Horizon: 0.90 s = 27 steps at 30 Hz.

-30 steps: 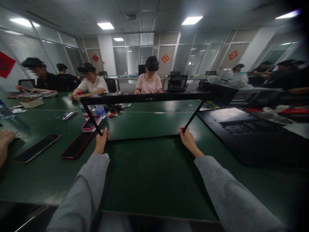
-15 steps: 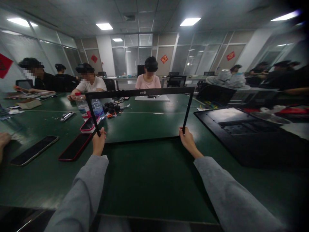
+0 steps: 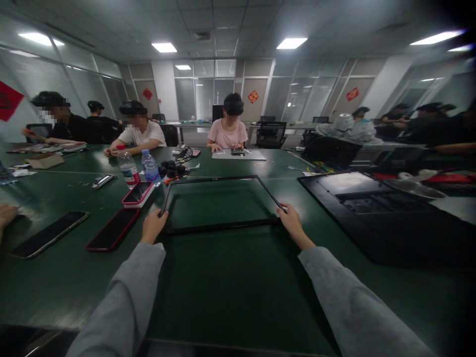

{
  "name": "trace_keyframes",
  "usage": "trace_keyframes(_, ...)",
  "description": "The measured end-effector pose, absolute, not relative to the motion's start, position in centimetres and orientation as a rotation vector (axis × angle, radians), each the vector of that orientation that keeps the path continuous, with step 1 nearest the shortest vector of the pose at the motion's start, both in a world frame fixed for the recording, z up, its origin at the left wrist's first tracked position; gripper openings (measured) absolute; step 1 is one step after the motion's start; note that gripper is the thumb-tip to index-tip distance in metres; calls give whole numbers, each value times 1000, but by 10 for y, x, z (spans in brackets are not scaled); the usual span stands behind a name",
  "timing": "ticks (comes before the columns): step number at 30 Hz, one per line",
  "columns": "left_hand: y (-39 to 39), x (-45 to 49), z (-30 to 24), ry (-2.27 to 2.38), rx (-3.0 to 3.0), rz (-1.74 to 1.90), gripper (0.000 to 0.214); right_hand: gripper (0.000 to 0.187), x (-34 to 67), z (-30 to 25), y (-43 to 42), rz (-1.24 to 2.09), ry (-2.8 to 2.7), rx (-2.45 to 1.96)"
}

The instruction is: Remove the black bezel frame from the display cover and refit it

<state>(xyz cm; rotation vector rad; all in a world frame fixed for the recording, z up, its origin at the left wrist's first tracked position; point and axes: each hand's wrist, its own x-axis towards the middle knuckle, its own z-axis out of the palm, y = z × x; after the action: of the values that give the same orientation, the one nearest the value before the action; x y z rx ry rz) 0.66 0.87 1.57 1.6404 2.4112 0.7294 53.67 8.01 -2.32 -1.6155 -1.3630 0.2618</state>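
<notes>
A thin black monitor bezel (image 3: 223,227), an open rectangular frame, is held in front of me over the green table (image 3: 230,282). It leans far back, its far bar lower and flatter than upright; whether it touches the table I cannot tell. My left hand (image 3: 153,226) is closed round its left side near the lower corner. At the right side, my right hand (image 3: 293,224) grips it the same way. Green tabletop shows through the opening. Left of my left hand lies a red-edged phone (image 3: 113,229), and a large black panel (image 3: 357,213) lies right of my right hand.
Another phone (image 3: 50,234) lies farther left, near another person's hand (image 3: 7,216). A phone on a white box (image 3: 138,194), a red-capped bottle (image 3: 127,167), a blue-capped bottle (image 3: 150,167) and black cables (image 3: 173,169) stand behind. Across the table sits a person in pink (image 3: 227,130).
The bezel has tipped back from nearly upright, its top bar dropping and swinging away from me. Both hands keep their hold at its sides. My view has shifted slightly upward.
</notes>
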Motion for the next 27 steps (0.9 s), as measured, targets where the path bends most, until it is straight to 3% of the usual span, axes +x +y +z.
trace_keyframes(20,1,8,13,2503,1759,618,44,32,532,-16,75,276,-1376,-1707)
trace_keyframes(27,0,9,15,2508,1747,587,45,37,531,-16,73,308,-1401,-1775)
